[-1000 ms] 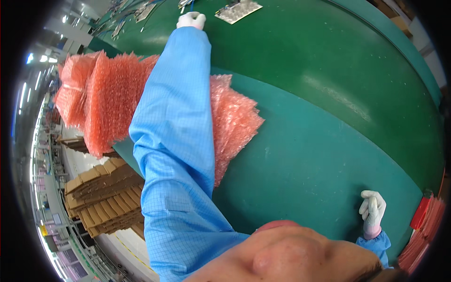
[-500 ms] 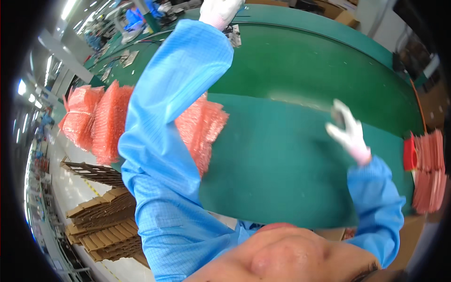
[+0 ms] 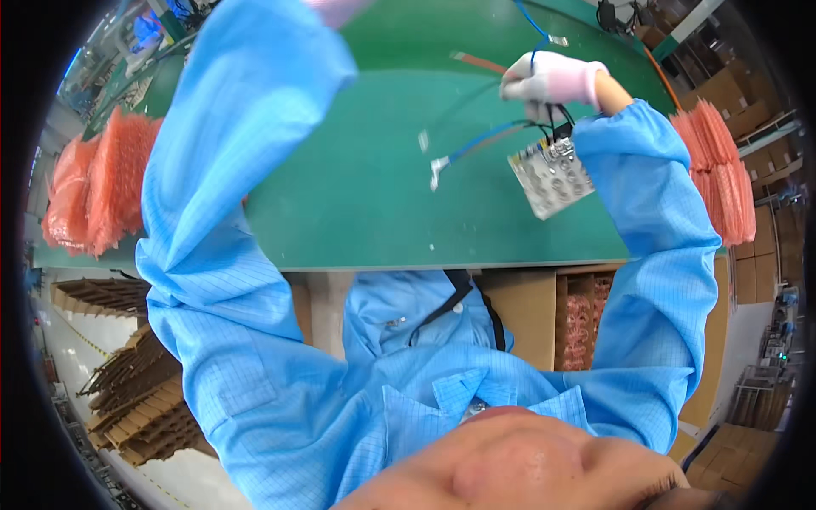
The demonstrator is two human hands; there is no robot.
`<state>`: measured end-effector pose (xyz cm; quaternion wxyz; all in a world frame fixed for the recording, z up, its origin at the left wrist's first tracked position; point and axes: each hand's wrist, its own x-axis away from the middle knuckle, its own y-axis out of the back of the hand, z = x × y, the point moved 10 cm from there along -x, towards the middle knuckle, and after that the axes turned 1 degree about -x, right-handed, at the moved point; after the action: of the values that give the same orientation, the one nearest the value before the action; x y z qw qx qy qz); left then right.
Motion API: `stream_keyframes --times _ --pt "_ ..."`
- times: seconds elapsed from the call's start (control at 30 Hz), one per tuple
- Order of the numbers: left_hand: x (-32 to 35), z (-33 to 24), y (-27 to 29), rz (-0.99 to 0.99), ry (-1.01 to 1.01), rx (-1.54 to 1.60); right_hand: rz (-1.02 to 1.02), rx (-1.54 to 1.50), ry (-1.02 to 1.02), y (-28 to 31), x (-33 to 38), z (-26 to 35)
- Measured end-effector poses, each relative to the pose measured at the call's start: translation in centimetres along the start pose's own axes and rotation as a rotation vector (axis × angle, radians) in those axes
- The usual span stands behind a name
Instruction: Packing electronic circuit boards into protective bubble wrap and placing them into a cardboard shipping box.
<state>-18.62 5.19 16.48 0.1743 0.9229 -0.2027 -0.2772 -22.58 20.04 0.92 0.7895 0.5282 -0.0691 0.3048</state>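
Note:
My right hand, in a white glove, is closed around a bunch of cables over the right part of the green work surface. Blue, black and reddish wires trail from it, with small pale connectors at their ends. Below this hand a silver metal unit with round holes hangs or rests by the wires, partly behind my sleeve. At the top edge only the wrist part of my left hand shows; its fingers are out of the picture.
Pink bubble-wrap bags are stacked at the left, and more pink bags at the right end. The green table has its front edge before my body. Stacked cardboard dividers stand lower left; an open cardboard box sits beneath the table.
My right hand, open and bare of objects before, now grips the cables, and the metal unit is beside it. My left hand has slipped mostly out of view. The whole view has shifted.

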Motion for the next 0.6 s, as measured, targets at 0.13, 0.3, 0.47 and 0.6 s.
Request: stream_keyframes --times 0.13,0.3,0.47,0.6 --pt "7.4 4.2 6.9 -0.639 -0.152 0.364 -0.129 -0.679 0.069 1.0 2.6 -4.8" --pt "16.9 19.3 -6.1 -0.151 0.476 1.09 -0.163 -1.449 0.425 -0.2 2.3 -3.3" --pt "14.5 11.7 -15.3 0.061 0.049 1.56 -0.189 -1.653 0.631 -2.8 2.0 1.6" --pt "13.5 10.8 -14.5 -0.025 -0.009 1.687 -0.313 -1.529 0.576 -5.1 4.4 2.9"
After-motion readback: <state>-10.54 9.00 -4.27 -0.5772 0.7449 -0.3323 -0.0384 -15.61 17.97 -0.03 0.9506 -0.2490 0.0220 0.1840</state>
